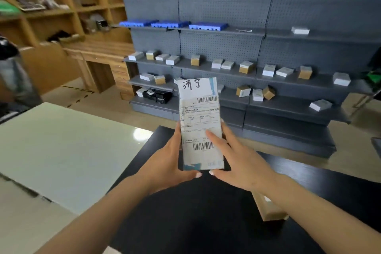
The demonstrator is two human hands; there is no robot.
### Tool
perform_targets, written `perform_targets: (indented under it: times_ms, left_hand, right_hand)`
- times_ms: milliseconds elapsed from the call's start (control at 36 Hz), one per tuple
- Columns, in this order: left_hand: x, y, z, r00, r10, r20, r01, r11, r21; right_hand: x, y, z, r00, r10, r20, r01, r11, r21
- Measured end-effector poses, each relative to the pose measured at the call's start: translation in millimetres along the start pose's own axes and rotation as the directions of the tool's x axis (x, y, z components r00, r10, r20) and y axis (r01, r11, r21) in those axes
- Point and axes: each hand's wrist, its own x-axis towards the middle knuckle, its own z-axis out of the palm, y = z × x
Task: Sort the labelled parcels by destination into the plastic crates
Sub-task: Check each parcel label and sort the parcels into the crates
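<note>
I hold a tall white parcel (199, 117) upright in front of me, above a black table (195, 218). Its face carries a shipping label with two barcodes and handwritten characters at the top. My left hand (168, 164) grips its left edge and bottom corner, thumb under the base. My right hand (235, 155) grips its right side, with one finger across the label and the thumb at the bottom. A second brown parcel (268, 208) lies on the black table, partly hidden under my right forearm. No crate is in view.
Grey pegboard shelving (257, 70) ahead holds several small white and brown boxes, with blue trays (208, 26) on an upper shelf. A pale white table (68, 150) stands at left. Wooden shelves (61, 6) fill the far left. A person's blurred figure (12, 72) is at the left edge.
</note>
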Motion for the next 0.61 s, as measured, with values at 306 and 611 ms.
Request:
perform_targets:
  times_ms: [306, 611]
  left_hand:
    - [-97.6, -69.7, -187.5, 0.967, -0.102, -0.232, 0.163, 0.951, 0.261]
    - [-215.5, -160.4, -349.5, 0.886, -0.203, -0.418, 0.356, 0.874, 0.330]
  right_hand:
    - [125.0, -186.2, -22.6, 0.956, -0.275, -0.100, 0.277, 0.961, 0.010]
    - [238.6, -378.8, 2.0, 0.868, -0.465, -0.174, 0.482, 0.874, 0.068]
